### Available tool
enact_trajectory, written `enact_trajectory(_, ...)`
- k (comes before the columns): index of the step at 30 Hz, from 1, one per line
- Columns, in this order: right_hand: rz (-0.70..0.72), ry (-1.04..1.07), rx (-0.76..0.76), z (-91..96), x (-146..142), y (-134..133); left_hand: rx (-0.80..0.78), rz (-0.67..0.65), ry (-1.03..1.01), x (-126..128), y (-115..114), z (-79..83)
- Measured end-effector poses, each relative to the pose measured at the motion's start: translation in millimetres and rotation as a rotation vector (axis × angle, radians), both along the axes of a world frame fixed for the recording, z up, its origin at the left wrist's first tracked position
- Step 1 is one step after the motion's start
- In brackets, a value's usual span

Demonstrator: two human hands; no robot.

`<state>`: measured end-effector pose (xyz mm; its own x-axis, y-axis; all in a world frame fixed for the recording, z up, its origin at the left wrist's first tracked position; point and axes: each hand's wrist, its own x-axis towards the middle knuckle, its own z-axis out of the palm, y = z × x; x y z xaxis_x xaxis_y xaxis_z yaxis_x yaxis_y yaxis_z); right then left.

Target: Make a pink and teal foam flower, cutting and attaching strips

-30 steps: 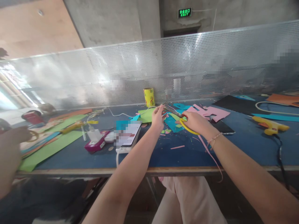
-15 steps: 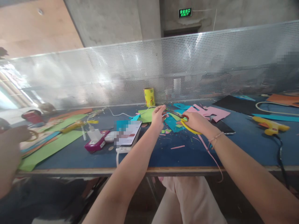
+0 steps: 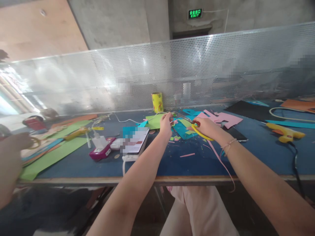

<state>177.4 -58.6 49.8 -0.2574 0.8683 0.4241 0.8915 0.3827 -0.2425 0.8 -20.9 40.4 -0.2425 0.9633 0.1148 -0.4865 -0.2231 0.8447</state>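
Note:
My right hand [image 3: 206,127] grips a pair of scissors [image 3: 202,134] with yellow handles. Their metal blades point left, toward the fingertips of my left hand [image 3: 166,124]. That left hand is closed in a pinch just above the table; what sits between its fingers is too small to make out. Below and between the hands lie teal paper [image 3: 183,129] and small green and pink scraps. Beyond my right hand is a cut pink sheet [image 3: 226,118], and a dark phone [image 3: 237,135] is partly covered by my wrist. A thin pink strip [image 3: 222,161] trails over the table edge.
To the left, a phone [image 3: 137,141] rests on a white power strip, beside a magenta socket block [image 3: 99,151]. A yellow glue gun [image 3: 286,131] with a black cord lies right. A yellow roll [image 3: 157,102] stands by the perforated screen [image 3: 137,78]. Another person's arm [image 3: 10,167] is far left.
The scissors have shifted slightly, their blades tilting up a little near my left fingertips. My left hand has turned slightly. The surrounding papers and tools look the same.

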Motion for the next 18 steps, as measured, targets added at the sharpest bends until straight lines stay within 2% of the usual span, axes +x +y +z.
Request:
enact_trajectory(3, 0.008, 0.067, -0.025, -3.1, -1, 6, 0.016, -0.002, 0.061, 1, 4, -3.4)
enact_trajectory(9, 0.113, 0.216, -0.107, -9.3, -9, 10, 0.021, -0.199, 0.191, 9, -1, -7.4)
enact_trajectory(16, 0.118, 0.312, -0.262, -7.5, -13, 4, 0.061, -0.234, 0.209, 12, -6, -8.7)
enact_trajectory(18, 0.123, 0.309, -0.227, -10.2, -13, 8, 0.065, -0.25, 0.194, 12, -6, -9.0)
